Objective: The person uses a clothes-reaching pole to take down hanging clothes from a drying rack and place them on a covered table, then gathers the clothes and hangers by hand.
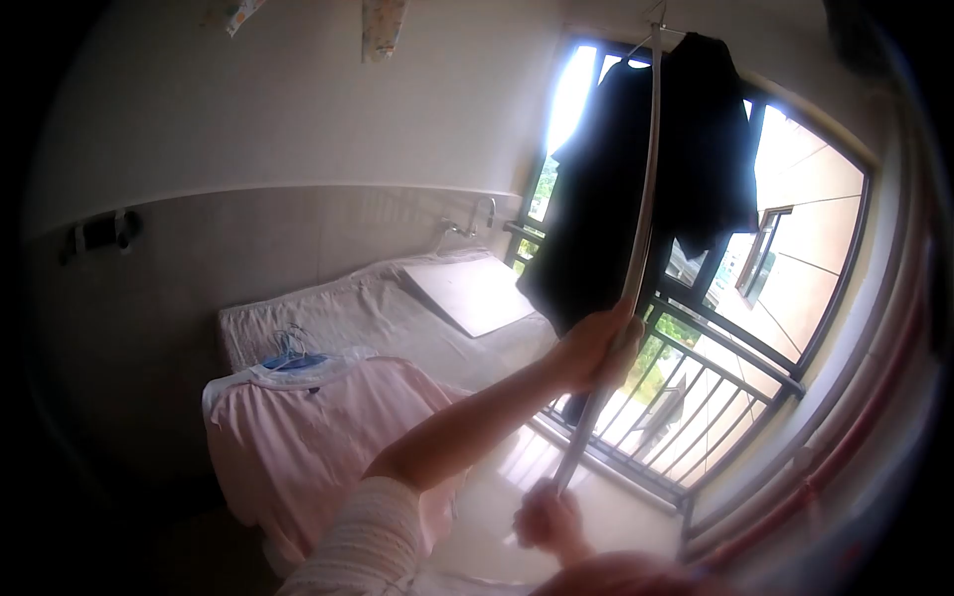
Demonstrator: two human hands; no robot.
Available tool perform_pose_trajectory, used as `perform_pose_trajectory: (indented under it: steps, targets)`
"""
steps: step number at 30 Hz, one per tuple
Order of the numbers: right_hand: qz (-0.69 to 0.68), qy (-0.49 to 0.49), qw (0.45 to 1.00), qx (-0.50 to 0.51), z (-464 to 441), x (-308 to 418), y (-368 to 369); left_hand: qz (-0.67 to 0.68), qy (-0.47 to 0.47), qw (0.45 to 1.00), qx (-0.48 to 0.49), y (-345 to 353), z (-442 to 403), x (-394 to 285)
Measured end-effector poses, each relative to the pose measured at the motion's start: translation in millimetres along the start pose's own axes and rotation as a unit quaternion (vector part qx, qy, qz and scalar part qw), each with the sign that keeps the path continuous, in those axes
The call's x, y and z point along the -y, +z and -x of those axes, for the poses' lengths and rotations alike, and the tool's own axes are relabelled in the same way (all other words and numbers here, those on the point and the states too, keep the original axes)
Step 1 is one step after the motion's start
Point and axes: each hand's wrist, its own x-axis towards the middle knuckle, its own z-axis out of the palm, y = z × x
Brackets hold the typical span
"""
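Note:
A long pale pole (646, 199) slants up from the lower middle toward the top right. My left hand (596, 350) is wrapped round its lower part, with the white-sleeved arm stretched forward. Lower down, my right hand (550, 519) is closed round the pole's bottom end. By the pole's tip hangs a clothes hanger (641, 48) with a black garment (596, 189) on it; whether the tip is hooked to the hanger I cannot tell. Another black garment (704, 139) hangs close beside it. A pink shirt (308, 427) with hangers (288, 345) at its neck lies at the left.
A cloth-covered surface (298, 328) runs along the wall, bearing a white board (475, 295) near a tap (485, 214). Behind the garments are a window (810, 238) and a railing (715, 382). Pipes (845, 462) run along the right. Cloth pieces (383, 28) hang overhead.

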Motion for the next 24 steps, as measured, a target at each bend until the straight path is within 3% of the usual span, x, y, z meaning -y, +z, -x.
perform_pose_trajectory:
  steps: [2,3,5,10,11,13,16,21,23,24]
  targets:
    - [0.057,-0.052,0.996,-0.050,-38,11,-20,-0.153,0.057,0.987,-0.002,-27,-15,-12]
    - [0.131,-0.104,0.983,-0.081,-60,19,-38,-0.297,0.028,0.951,-0.080,-36,-23,-18]
    - [0.156,-0.132,0.972,-0.115,-107,52,-78,-0.477,0.066,0.871,-0.094,-55,-20,-21]
    - [0.398,-0.315,0.856,-0.098,-240,177,-103,-0.596,0.052,0.788,-0.146,-115,18,-18]
    - [0.285,-0.249,0.923,-0.072,-263,205,-103,-0.617,0.028,0.772,-0.154,-135,27,-14]
    - [0.323,-0.299,0.893,-0.096,-303,253,-88,-0.577,0.000,0.795,-0.186,-181,51,-2]
    - [0.326,-0.333,0.882,-0.064,-355,324,-71,-0.503,-0.104,0.800,-0.310,-213,95,8]
    - [0.345,-0.395,0.851,-0.013,-433,420,-23,-0.428,-0.152,0.772,-0.445,-248,161,33]
    - [0.381,-0.442,0.811,0.037,-454,442,-6,-0.407,-0.167,0.761,-0.477,-255,179,42]
    - [0.354,-0.412,0.839,0.031,-455,451,8,-0.392,-0.180,0.755,-0.493,-259,189,46]
